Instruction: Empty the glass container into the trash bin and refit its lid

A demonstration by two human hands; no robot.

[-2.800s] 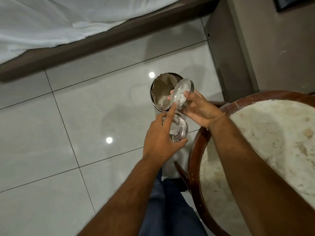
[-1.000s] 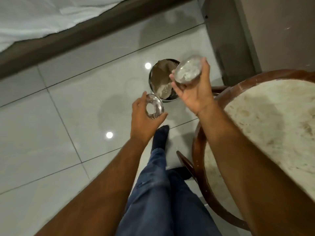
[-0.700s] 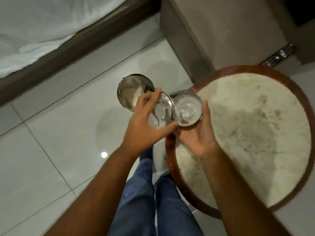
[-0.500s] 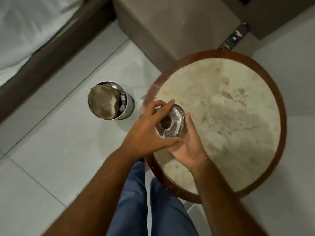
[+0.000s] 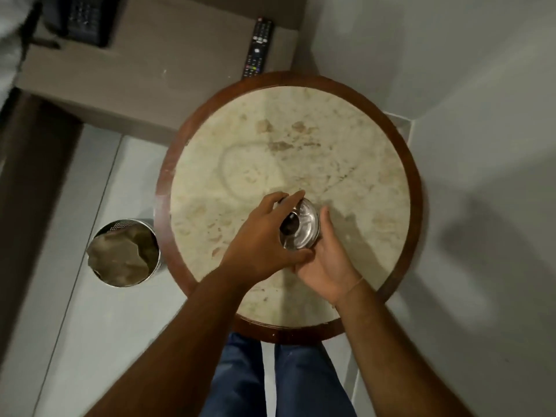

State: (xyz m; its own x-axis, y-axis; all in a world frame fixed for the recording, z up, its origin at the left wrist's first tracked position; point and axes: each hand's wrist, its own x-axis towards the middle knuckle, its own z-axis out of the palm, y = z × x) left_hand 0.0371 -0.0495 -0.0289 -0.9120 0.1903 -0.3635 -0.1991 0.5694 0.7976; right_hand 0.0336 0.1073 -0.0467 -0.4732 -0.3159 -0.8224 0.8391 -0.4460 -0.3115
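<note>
The glass container sits under its shiny round lid (image 5: 301,228), so only the lid shows from above. My left hand (image 5: 261,239) grips the lid from the left, fingers curled over its top edge. My right hand (image 5: 328,260) cups the container from below and from the right. Both hands hold it over the round marble table (image 5: 346,145). The metal trash bin (image 5: 125,252) stands on the floor left of the table, with a brown paper liner and crumpled contents inside.
A wooden rim (image 5: 416,188) edges the table top. A bedside cabinet (image 5: 168,70) stands behind it, with a black remote control (image 5: 258,48) and a dark telephone (image 5: 81,16) on it. My blue-trousered legs (image 5: 270,380) show below the table.
The hands moved from above the trash bin to over the table. The left hand brought the lid onto the container held by the right hand. The view swung right.
</note>
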